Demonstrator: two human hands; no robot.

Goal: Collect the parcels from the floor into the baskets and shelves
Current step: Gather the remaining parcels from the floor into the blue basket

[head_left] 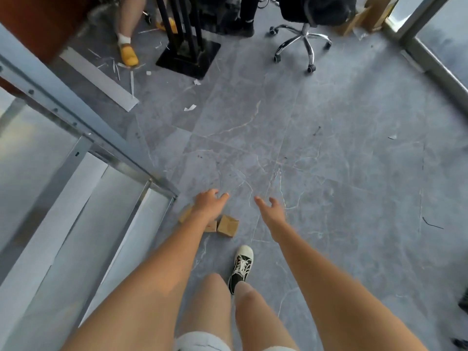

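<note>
Small brown cardboard parcels lie on the grey floor beside the corner of the metal shelf (162,184). One parcel (228,225) shows fully; another parcel (185,213) is partly hidden under my left forearm. My left hand (209,202) hovers above them with fingers spread and holds nothing. My right hand (269,210) reaches out to the right of the parcels, fingers loosely extended and empty.
The metal shelf frame fills the left side. A black stand base (188,57) and an office chair (304,41) stand at the back, next to another person's leg in a yellow shoe (129,55). Paper scraps litter the floor. My own shoe (241,266) is below the parcels.
</note>
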